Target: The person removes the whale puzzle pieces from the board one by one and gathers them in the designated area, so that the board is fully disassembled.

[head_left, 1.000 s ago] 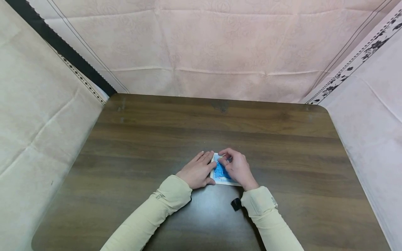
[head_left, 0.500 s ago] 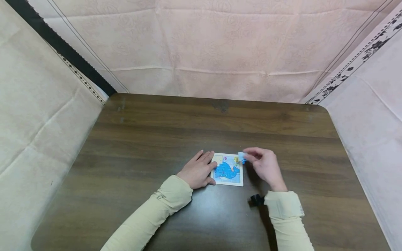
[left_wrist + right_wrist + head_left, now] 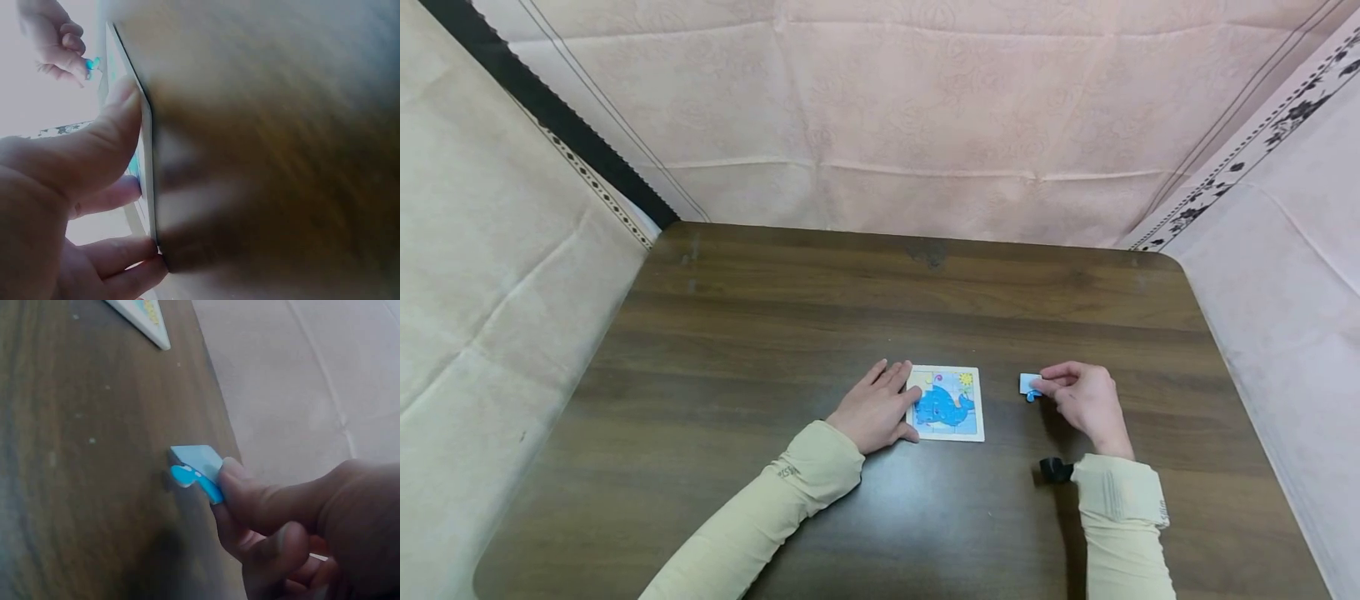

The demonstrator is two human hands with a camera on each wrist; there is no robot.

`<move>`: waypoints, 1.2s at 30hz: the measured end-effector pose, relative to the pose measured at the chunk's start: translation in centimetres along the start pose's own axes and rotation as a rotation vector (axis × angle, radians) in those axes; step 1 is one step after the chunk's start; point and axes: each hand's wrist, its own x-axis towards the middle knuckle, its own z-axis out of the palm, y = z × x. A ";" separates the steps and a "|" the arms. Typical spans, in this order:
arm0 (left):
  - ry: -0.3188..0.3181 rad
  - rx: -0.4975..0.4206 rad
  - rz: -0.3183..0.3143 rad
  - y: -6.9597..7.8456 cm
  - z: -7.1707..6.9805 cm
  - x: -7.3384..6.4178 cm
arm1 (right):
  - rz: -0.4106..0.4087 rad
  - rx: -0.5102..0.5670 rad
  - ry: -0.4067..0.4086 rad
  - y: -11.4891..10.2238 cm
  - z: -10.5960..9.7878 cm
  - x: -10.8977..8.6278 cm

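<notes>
A small white-framed jigsaw puzzle (image 3: 945,403) with a blue whale and a yellow sun lies flat on the table. My left hand (image 3: 874,410) rests on its left edge with the fingers extended. In the left wrist view, the thumb and fingertips touch the puzzle frame (image 3: 147,156). To the right of the puzzle, my right hand (image 3: 1084,402) pinches a light blue puzzle piece (image 3: 1030,384) between thumb and fingers. That puzzle piece (image 3: 199,464) shows a brighter blue, rounded part along its lower side in the right wrist view. Its far end is hidden by the thumb.
The brown wood-grain table (image 3: 790,308) extends around both hands. Pale patterned cloth (image 3: 925,108) hangs behind it and along both sides. A black strap end (image 3: 1056,471) sticks out at the right cuff.
My right hand has moved right, from over the puzzle to the table beside it, carrying the blue puzzle piece. The left hand has stayed on the puzzle's left edge.
</notes>
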 end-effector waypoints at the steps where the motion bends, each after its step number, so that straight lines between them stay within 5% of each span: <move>1: 0.001 0.003 0.000 0.0 0.0 0.0 | 0.006 -0.002 0.000 0.1 0.1 0.1; 14: -0.017 -0.015 0.013 -0.3 -0.1 0.1 | -0.008 -0.042 0.063 0.5 1.2 0.4; 36: -0.011 0.014 -0.004 -0.1 0.3 0.1 | 0.090 -0.099 0.050 0.2 1.5 0.0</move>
